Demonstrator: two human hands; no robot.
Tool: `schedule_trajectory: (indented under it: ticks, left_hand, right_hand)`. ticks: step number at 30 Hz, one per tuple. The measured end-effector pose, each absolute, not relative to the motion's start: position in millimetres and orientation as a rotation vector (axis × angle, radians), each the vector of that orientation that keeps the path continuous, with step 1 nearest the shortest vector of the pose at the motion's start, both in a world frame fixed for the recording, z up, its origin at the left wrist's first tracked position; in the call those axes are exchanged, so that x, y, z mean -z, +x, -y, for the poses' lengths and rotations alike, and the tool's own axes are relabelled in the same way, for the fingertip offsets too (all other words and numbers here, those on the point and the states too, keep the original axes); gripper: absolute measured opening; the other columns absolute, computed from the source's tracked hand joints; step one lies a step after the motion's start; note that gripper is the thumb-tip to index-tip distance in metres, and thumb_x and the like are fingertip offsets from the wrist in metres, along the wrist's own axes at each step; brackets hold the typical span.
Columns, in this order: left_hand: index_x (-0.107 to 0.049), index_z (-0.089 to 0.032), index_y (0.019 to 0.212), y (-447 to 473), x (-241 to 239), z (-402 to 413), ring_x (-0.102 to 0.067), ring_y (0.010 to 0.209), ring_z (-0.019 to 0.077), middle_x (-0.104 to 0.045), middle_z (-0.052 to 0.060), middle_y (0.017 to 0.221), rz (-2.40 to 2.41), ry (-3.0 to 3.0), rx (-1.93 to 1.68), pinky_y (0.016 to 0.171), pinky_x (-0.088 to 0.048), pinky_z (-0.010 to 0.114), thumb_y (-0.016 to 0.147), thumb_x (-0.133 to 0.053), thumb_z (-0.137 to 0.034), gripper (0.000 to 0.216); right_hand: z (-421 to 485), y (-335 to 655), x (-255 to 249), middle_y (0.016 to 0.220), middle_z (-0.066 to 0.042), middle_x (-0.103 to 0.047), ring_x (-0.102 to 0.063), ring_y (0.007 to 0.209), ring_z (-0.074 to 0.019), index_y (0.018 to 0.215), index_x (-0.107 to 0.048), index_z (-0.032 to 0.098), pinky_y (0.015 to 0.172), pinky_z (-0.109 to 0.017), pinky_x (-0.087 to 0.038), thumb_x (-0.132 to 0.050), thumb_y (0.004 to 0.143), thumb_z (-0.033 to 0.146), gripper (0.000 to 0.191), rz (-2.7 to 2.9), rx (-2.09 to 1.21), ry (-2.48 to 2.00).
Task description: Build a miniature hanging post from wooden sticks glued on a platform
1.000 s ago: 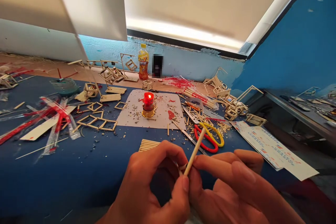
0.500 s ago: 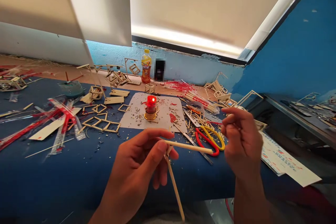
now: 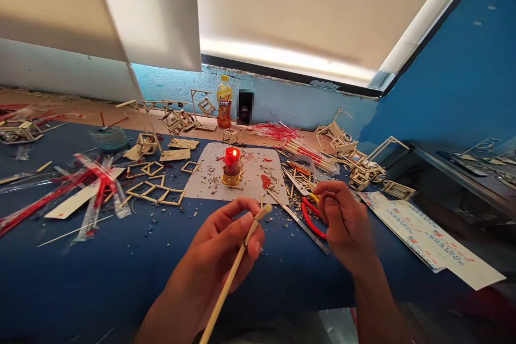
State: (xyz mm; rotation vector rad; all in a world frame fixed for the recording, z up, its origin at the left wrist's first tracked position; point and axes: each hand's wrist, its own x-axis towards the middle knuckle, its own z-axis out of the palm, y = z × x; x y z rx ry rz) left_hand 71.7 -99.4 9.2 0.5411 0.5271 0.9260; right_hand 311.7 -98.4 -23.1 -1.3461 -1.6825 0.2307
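My left hand [image 3: 223, 244] pinches thin wooden sticks [image 3: 230, 279] that meet near the fingertips; one long stick slants down toward me, and a short stub end points up at the top. To the right, my right hand [image 3: 342, 223] has its fingers pressed together; whether anything is in them I cannot make out. It hovers before the scissors [image 3: 313, 220] with red and yellow handles, hiding part of them. Beyond my left hand, a lit red candle [image 3: 232, 161] stands on a gold-coloured base upon a crumb-strewn white sheet [image 3: 201, 183].
Stick frames [image 3: 155, 192] and red-striped plastic wrappers [image 3: 99, 188] lie on the left. A metal blade [image 3: 298, 220] rests beside the scissors. Printed white boards [image 3: 435, 242] lie at right. A drink bottle [image 3: 224, 102] stands at the back, near stick models [image 3: 334, 134].
The sticks in my left hand have turned, the long one now slanting down to the left. My right hand has moved left and lower, its fingers closing together over the scissor handles' area.
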Motion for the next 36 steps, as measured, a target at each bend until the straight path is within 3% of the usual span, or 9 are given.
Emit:
schedule_trajectory:
  ticks: [5,8,10,13,17,22,29,33,36]
  left_hand:
    - [-0.07,-0.017,0.09,72.6,-6.7,99.1,-0.033,0.05,0.0025,-0.058,-0.003,0.061,-0.486,0.47,-0.9,0.048,-0.033,0.006,0.081,-0.09,-0.025,0.023]
    - [-0.072,-0.018,0.093,72.9,-5.2,102.2,-0.029,0.049,0.0029,-0.055,-0.004,0.062,-0.439,0.434,-0.875,0.048,-0.032,0.008,0.087,-0.085,-0.026,0.017]
    - [-0.072,-0.019,0.096,73.0,-3.3,104.6,-0.026,0.047,0.0028,-0.055,-0.005,0.063,-0.389,0.42,-0.832,0.046,-0.031,0.01,0.09,-0.084,-0.029,0.017]
    - [-0.072,-0.019,0.096,74.4,-0.2,105.7,-0.029,0.048,0.0026,-0.056,-0.005,0.064,-0.371,0.405,-0.796,0.048,-0.033,0.01,0.088,-0.086,-0.031,0.02]
    - [-0.074,-0.02,0.099,78.5,-0.2,103.0,-0.037,0.05,0.0028,-0.058,-0.004,0.064,-0.434,0.403,-0.831,0.05,-0.037,0.008,0.082,-0.091,-0.031,0.027]
    - [-0.073,-0.022,0.093,82.3,-4.2,103.6,-0.047,0.047,0.0052,-0.059,-0.004,0.064,-0.602,0.438,-0.789,0.043,-0.039,0.01,0.08,-0.09,-0.034,0.024]
    - [-0.072,-0.023,0.099,83.1,-0.8,122.8,-0.04,0.037,0.0026,-0.066,-0.003,0.073,-0.616,0.545,-0.858,0.039,-0.039,0.014,0.086,-0.085,-0.038,0.024]
    - [-0.069,-0.021,0.102,83.8,4.1,126.0,-0.043,0.04,0.0008,-0.069,-0.001,0.081,-0.556,0.558,-0.907,0.042,-0.04,0.012,0.092,-0.08,-0.036,0.021]
    - [-0.066,-0.02,0.1,84.4,12.4,118.2,-0.048,0.042,0.0009,-0.07,0.0,0.086,-0.481,0.599,-0.907,0.041,-0.036,0.011,0.096,-0.076,-0.03,0.014]
  right_hand:
    - [87.6,311.3,16.5,0.061,0.008,-0.051,-0.05,0.048,-0.0122,0.128,-0.059,0.023,0.053,-0.026,-0.037,-0.039,0.106,0.019,0.03,1.725,-0.208,-1.397]
    - [78.3,311.7,10.7,0.066,0.006,-0.067,-0.063,0.055,-0.0155,0.147,-0.053,0.024,0.059,-0.028,-0.047,-0.05,0.106,0.024,0.042,1.809,-0.211,-1.472]
    - [75.7,309.1,9.9,0.099,-0.004,-0.081,-0.077,0.089,-0.0242,0.156,-0.047,0.027,0.082,-0.039,-0.056,-0.061,0.102,0.024,0.056,1.901,-0.082,-1.485]
    - [84.6,297.0,12.7,0.138,-0.009,-0.073,-0.062,0.135,-0.0318,0.157,-0.045,0.03,0.113,-0.058,-0.045,-0.066,0.097,0.014,0.066,1.858,0.094,-1.321]
    - [113.6,272.3,12.9,0.111,0.002,-0.082,-0.077,0.104,-0.0226,0.157,-0.046,0.04,0.1,-0.046,-0.06,-0.069,0.09,0.001,0.08,1.717,-0.155,-0.903]
    - [126.8,257.8,6.5,0.118,0.0,-0.082,-0.081,0.097,-0.0193,0.158,-0.044,0.038,0.095,-0.041,-0.066,-0.072,0.085,-0.006,0.09,1.764,-0.201,-0.778]
    - [123.8,259.8,8.5,0.104,-0.003,-0.085,-0.082,0.09,-0.0209,0.158,-0.046,0.029,0.078,-0.035,-0.07,-0.072,0.088,-0.002,0.081,1.783,-0.107,-0.72]
    - [127.7,260.9,12.2,0.105,0.0,-0.085,-0.082,0.085,-0.0207,0.16,-0.043,0.036,0.075,-0.035,-0.07,-0.07,0.094,0.006,0.077,1.814,-0.129,-0.735]
    - [131.0,264.9,17.4,0.109,0.001,-0.085,-0.083,0.086,-0.0209,0.15,-0.055,0.04,0.079,-0.035,-0.07,-0.073,0.094,0.009,0.067,1.82,-0.094,-0.825]
